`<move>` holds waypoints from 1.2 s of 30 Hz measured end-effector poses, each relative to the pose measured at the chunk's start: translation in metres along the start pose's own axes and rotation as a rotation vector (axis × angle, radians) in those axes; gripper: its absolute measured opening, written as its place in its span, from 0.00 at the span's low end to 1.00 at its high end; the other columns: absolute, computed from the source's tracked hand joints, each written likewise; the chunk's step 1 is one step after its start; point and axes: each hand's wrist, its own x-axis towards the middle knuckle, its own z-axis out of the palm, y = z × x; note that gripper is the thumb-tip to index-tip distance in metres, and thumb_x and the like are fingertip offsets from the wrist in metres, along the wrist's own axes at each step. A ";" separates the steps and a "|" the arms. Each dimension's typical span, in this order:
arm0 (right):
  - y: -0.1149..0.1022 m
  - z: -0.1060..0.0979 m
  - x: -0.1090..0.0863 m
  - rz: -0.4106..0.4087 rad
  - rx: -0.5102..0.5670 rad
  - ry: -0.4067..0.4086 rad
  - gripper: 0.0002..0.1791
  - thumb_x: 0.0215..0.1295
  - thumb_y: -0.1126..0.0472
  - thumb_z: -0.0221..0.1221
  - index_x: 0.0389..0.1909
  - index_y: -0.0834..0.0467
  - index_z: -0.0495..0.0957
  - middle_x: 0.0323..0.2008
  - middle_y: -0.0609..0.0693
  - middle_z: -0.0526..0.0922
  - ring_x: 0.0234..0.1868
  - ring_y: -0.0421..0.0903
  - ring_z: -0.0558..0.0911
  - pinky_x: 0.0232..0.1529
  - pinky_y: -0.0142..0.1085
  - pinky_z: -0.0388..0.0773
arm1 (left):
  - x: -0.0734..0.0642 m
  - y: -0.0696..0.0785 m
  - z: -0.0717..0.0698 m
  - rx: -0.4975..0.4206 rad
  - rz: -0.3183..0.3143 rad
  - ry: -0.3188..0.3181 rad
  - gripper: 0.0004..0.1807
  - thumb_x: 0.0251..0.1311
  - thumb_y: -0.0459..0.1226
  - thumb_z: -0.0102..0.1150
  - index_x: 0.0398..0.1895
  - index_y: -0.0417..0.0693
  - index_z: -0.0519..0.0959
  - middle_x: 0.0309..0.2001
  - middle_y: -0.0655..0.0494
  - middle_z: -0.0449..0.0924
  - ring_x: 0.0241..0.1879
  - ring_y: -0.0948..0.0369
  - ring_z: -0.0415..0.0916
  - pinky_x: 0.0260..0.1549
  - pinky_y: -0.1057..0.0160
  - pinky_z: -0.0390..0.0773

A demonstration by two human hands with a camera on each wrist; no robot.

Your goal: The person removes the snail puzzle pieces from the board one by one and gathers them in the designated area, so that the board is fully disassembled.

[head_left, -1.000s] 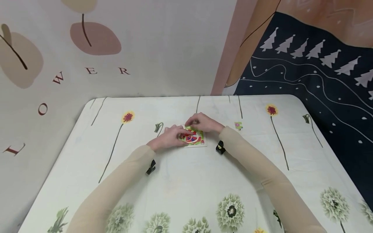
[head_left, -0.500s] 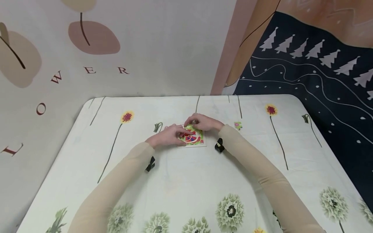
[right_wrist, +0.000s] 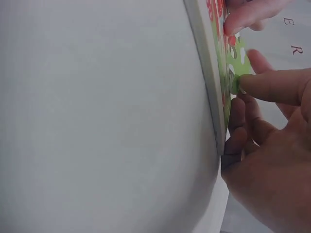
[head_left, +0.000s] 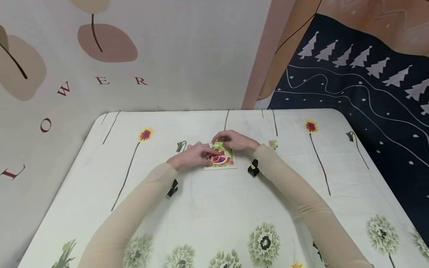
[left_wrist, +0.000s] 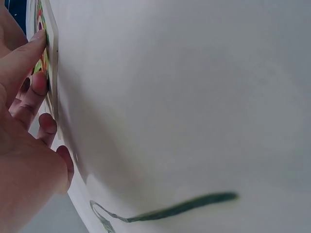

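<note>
A small jigsaw puzzle point(head_left: 222, 160) with a red, blue and green picture lies in its pale tray on the table. My left hand point(head_left: 191, 156) rests across the puzzle's left side, the index fingertip pressing on the picture. Seen from the left wrist, its lower fingers point(left_wrist: 47, 127) stand against the tray's edge. At the puzzle's far edge my right hand point(head_left: 236, 141) pinches a green puzzle piece point(right_wrist: 240, 57) between thumb and index finger; the piece stands tilted over the picture. The other right fingers point(right_wrist: 237, 112) are bent at the tray's corner.
One loose puzzle piece point(head_left: 273, 144), green with a pink flower, lies to the right of the right hand. A white cloth point(head_left: 207, 216) printed with flowers covers the table, and a printed curtain point(head_left: 194, 63) hangs behind its far edge.
The left thumb has drawn back a little from the puzzle's near edge. More of the green piece shows under my right hand, which stays at the far edge.
</note>
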 end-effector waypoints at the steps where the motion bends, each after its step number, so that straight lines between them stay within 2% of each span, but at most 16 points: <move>1: 0.000 0.000 0.000 0.000 0.011 0.015 0.22 0.67 0.75 0.47 0.58 0.61 0.78 0.56 0.59 0.79 0.56 0.53 0.75 0.61 0.46 0.70 | 0.000 0.000 0.000 0.001 -0.001 0.003 0.25 0.60 0.40 0.67 0.62 0.56 0.79 0.41 0.56 0.77 0.41 0.57 0.61 0.46 0.52 0.52; 5: 0.001 0.000 -0.001 0.007 0.031 0.071 0.20 0.66 0.75 0.48 0.55 0.62 0.80 0.53 0.59 0.81 0.52 0.51 0.76 0.57 0.42 0.71 | 0.000 -0.001 0.001 0.006 -0.002 0.013 0.25 0.59 0.40 0.68 0.62 0.57 0.80 0.38 0.57 0.75 0.41 0.57 0.60 0.46 0.51 0.52; 10: 0.001 0.000 -0.005 0.021 0.040 0.117 0.17 0.66 0.72 0.52 0.51 0.63 0.82 0.52 0.58 0.83 0.51 0.50 0.78 0.55 0.39 0.72 | 0.001 -0.001 0.003 0.010 0.015 0.018 0.25 0.58 0.39 0.69 0.62 0.55 0.80 0.36 0.56 0.75 0.40 0.57 0.59 0.42 0.56 0.52; 13: 0.001 -0.002 -0.008 0.023 0.057 0.144 0.15 0.67 0.70 0.54 0.51 0.63 0.83 0.51 0.58 0.84 0.50 0.48 0.79 0.54 0.37 0.72 | 0.002 0.001 0.003 0.025 0.043 0.012 0.26 0.58 0.37 0.69 0.62 0.53 0.80 0.45 0.52 0.81 0.42 0.56 0.62 0.44 0.57 0.56; 16: -0.002 -0.005 -0.014 0.018 0.103 0.175 0.15 0.68 0.70 0.55 0.52 0.64 0.82 0.52 0.59 0.84 0.48 0.47 0.79 0.50 0.34 0.72 | 0.003 0.006 0.002 0.034 0.066 -0.004 0.25 0.59 0.35 0.67 0.62 0.49 0.79 0.55 0.49 0.80 0.49 0.54 0.67 0.54 0.55 0.65; 19: -0.006 -0.010 -0.023 0.011 0.137 0.204 0.15 0.69 0.70 0.54 0.53 0.64 0.82 0.52 0.60 0.84 0.47 0.46 0.79 0.49 0.33 0.72 | 0.005 0.010 0.001 0.023 0.070 -0.026 0.25 0.60 0.31 0.66 0.62 0.44 0.78 0.56 0.47 0.79 0.53 0.54 0.71 0.60 0.53 0.70; 22: -0.006 -0.013 -0.032 0.011 0.146 0.233 0.14 0.69 0.69 0.54 0.52 0.63 0.82 0.52 0.59 0.84 0.48 0.46 0.79 0.50 0.33 0.72 | 0.006 0.013 0.001 -0.007 0.059 -0.042 0.25 0.60 0.30 0.64 0.62 0.42 0.77 0.54 0.47 0.79 0.51 0.56 0.72 0.58 0.55 0.73; 25: -0.005 -0.017 -0.040 0.022 0.143 0.268 0.14 0.70 0.68 0.55 0.52 0.63 0.82 0.52 0.59 0.84 0.49 0.46 0.79 0.53 0.34 0.73 | 0.008 0.012 0.002 -0.030 0.079 -0.039 0.23 0.60 0.29 0.63 0.61 0.42 0.79 0.52 0.48 0.79 0.48 0.57 0.72 0.54 0.58 0.73; 28: -0.002 -0.021 -0.049 0.033 0.132 0.299 0.14 0.71 0.67 0.55 0.52 0.62 0.82 0.51 0.59 0.84 0.49 0.46 0.80 0.54 0.36 0.73 | 0.010 0.009 0.003 -0.092 0.085 -0.028 0.21 0.60 0.29 0.63 0.58 0.43 0.81 0.49 0.49 0.80 0.45 0.58 0.72 0.49 0.62 0.73; 33: 0.006 -0.028 -0.065 0.057 0.133 0.338 0.14 0.70 0.68 0.55 0.53 0.64 0.81 0.51 0.61 0.83 0.48 0.46 0.80 0.55 0.37 0.74 | 0.013 0.004 0.003 -0.204 0.052 -0.010 0.18 0.60 0.28 0.64 0.54 0.44 0.83 0.49 0.49 0.81 0.43 0.59 0.71 0.45 0.65 0.72; 36: 0.013 -0.032 -0.076 0.092 0.146 0.358 0.14 0.70 0.68 0.56 0.53 0.64 0.81 0.52 0.61 0.83 0.47 0.43 0.79 0.53 0.32 0.74 | 0.015 0.002 0.002 -0.244 0.042 -0.005 0.17 0.59 0.29 0.65 0.53 0.44 0.84 0.51 0.48 0.82 0.43 0.59 0.71 0.46 0.64 0.71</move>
